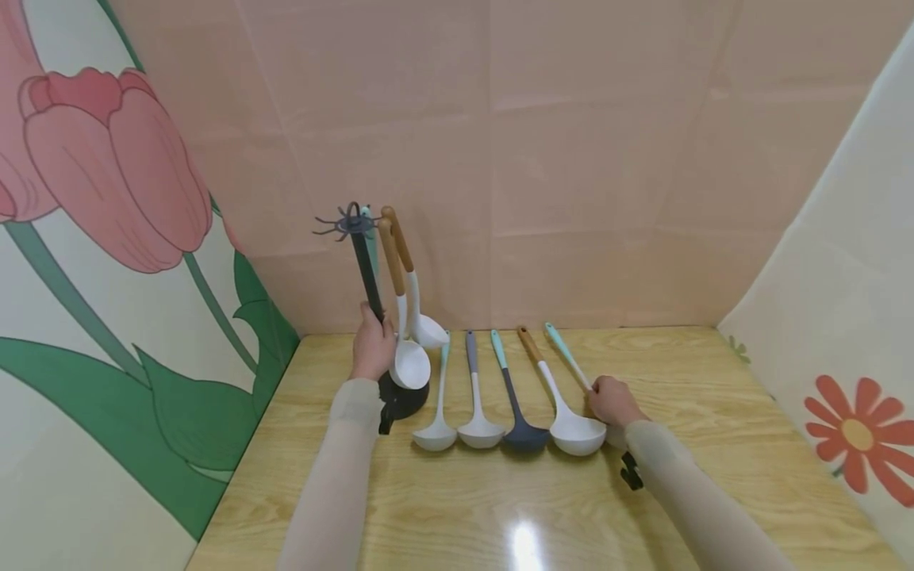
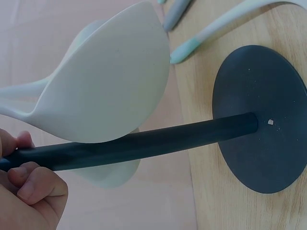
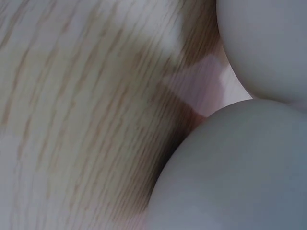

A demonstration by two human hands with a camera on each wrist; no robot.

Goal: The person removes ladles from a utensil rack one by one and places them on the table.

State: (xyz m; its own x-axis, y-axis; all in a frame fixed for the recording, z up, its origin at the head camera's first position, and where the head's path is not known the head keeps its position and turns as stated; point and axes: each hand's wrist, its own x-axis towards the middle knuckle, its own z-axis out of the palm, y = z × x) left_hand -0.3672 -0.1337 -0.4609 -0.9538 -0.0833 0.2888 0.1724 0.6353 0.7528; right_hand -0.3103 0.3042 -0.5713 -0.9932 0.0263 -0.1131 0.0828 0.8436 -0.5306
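Note:
My left hand (image 1: 374,349) grips the dark pole of a utensil stand (image 1: 365,270), whose top carries a ring of hooks. Its round base (image 2: 261,158) appears near the wooden table in the left wrist view. On the stand hang white ladles with brown handles, one bowl (image 1: 411,366) in front of another (image 1: 430,331), and a mint handle (image 1: 372,247) shows behind the pole. My right hand (image 1: 616,400) holds a mint-handled ladle (image 1: 564,349) low on its pale shaft, at the right end of a row. Its bowl is mostly hidden by the hand and sleeve in the head view.
Several ladles lie side by side on the wooden table (image 1: 443,507): a mint-handled one (image 1: 435,438), a grey-handled one (image 1: 481,433), a dark-bowled one (image 1: 526,438) and a brown-handled one (image 1: 578,436). A pinkish backdrop (image 1: 571,198) rises behind. Flower-printed sheets flank both sides.

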